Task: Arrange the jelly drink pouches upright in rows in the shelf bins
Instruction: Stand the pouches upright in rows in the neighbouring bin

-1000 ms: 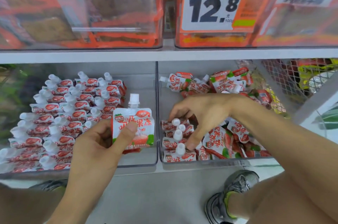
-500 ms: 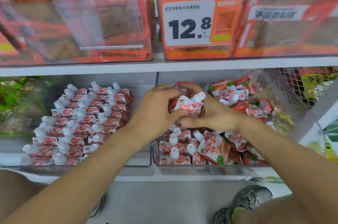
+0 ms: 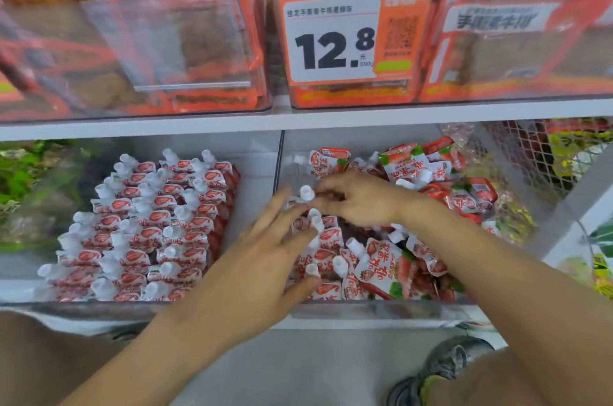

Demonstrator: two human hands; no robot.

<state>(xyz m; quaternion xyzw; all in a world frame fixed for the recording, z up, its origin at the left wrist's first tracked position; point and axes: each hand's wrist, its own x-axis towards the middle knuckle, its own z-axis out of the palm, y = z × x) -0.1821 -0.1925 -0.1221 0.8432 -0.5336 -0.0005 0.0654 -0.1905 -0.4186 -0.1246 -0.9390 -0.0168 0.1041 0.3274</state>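
Red-and-white jelly drink pouches with white caps stand upright in tight rows in the left clear bin [image 3: 99, 306]; the rows [image 3: 149, 233] fill most of it. The right clear bin [image 3: 381, 311] has a short upright row [image 3: 326, 236] along its left side and a loose pile of pouches [image 3: 408, 163] at the back and right. My right hand [image 3: 361, 198] pinches one pouch [image 3: 306, 192] at the far end of that row. My left hand [image 3: 275, 256] lies with fingers spread against the row's left side, holding nothing.
Above, a shelf carries clear bins of orange snack packs and a price tag reading 12.8 [image 3: 331, 40]. A wire mesh divider [image 3: 530, 153] closes the right side. Green packs [image 3: 20, 173] lie far left. My shoe [image 3: 444, 369] is on the floor below.
My left hand no longer holds the pouch it had a second ago. Both hands dropped from the back pile to the row, my right hand bringing a pouch down.
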